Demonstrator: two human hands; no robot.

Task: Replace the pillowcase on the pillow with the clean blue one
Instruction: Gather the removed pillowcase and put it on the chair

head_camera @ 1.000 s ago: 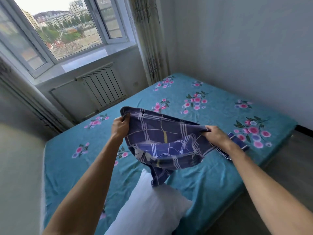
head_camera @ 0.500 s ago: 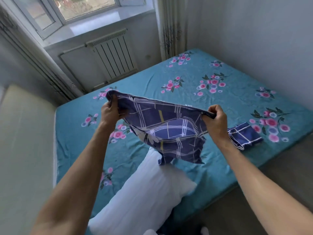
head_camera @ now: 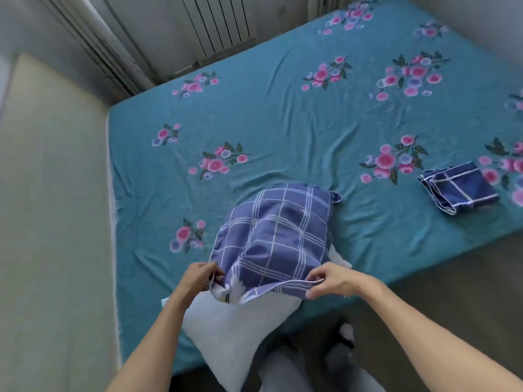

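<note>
A bare white pillow [head_camera: 235, 329] lies on the near edge of the bed, its near end hanging over the side. A blue checked pillowcase [head_camera: 277, 239] covers the pillow's far end. My left hand [head_camera: 199, 277] pinches the left side of its open hem. My right hand [head_camera: 329, 280] pinches the right side of that hem. A second, darker blue checked pillowcase [head_camera: 460, 188] lies folded on the bed at the right.
The bed has a teal flowered sheet [head_camera: 297, 123]. A radiator [head_camera: 218, 24] stands against the wall behind it. A beige headboard [head_camera: 53, 222] runs along the left. Grey floor [head_camera: 452, 292] shows at the right, and my legs [head_camera: 311, 363] are below.
I brought the pillowcase down from the air and over the pillow's far end. Both hands came lower and nearer to me. The view tilted downward.
</note>
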